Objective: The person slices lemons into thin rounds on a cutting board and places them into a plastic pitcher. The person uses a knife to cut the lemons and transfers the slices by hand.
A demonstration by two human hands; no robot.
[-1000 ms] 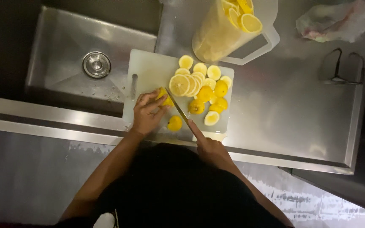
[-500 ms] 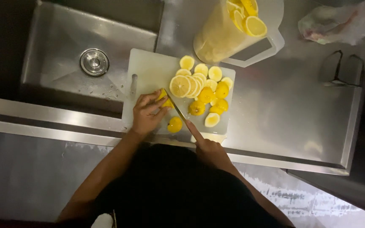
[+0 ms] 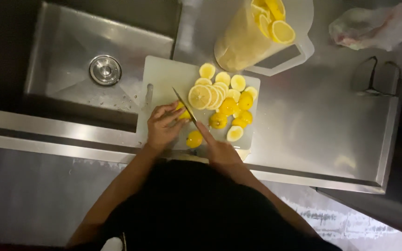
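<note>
— Yellow lemon piece (image 3: 182,111) is lying on the white cutting board (image 3: 164,76), tucked under the fingertips of the left hand (image 3: 161,125). Is that hand clamping it?

— It is curling over the piece and pinning it to the board, fingers bent close together. The piece is peeking out at the hand's right edge, so the left hand is the nearer one by far.

— And the knife (image 3: 184,106)?

— It is running on a slant, tip pointing up and left toward the sink (image 3: 61,51), handle end down and right in the right hand (image 3: 219,151). The blade is sitting just beside the left fingertips, against the lemon piece's right side.

— How is the right hand gripping?

— It is closing around the handle with the forefinger stretching along the blade's back. Farther right, cut slices (image 3: 219,95) are piling on the board, and a pitcher (image 3: 252,37) holding more slices is standing beyond them.
</note>
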